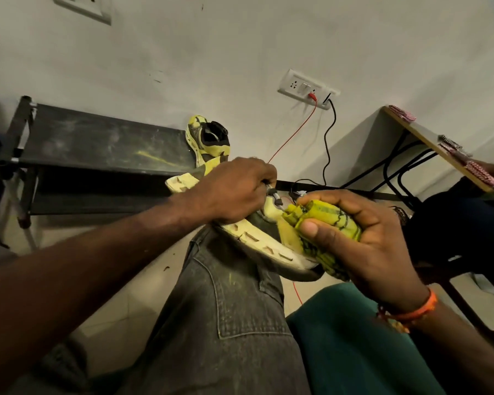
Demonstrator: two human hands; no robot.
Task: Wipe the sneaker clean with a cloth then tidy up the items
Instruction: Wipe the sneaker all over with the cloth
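A yellow sneaker (257, 240) with a cream sole lies on its side across my raised knee, sole turned toward me. My left hand (234, 189) grips its upper part near the laces. My right hand (362, 240) is closed around a bunched yellow-green cloth (325, 223) with dark stripes, pressed against the shoe's toe end. A second matching sneaker (208, 138) stands tilted against the wall on the right end of a black rack.
The black shoe rack (97, 143) stands at the left against the wall. A wall socket (305, 88) holds a red and a black cable that hang down. A wooden desk (428, 143) is at the right, a teal cushion (348, 337) below my right arm.
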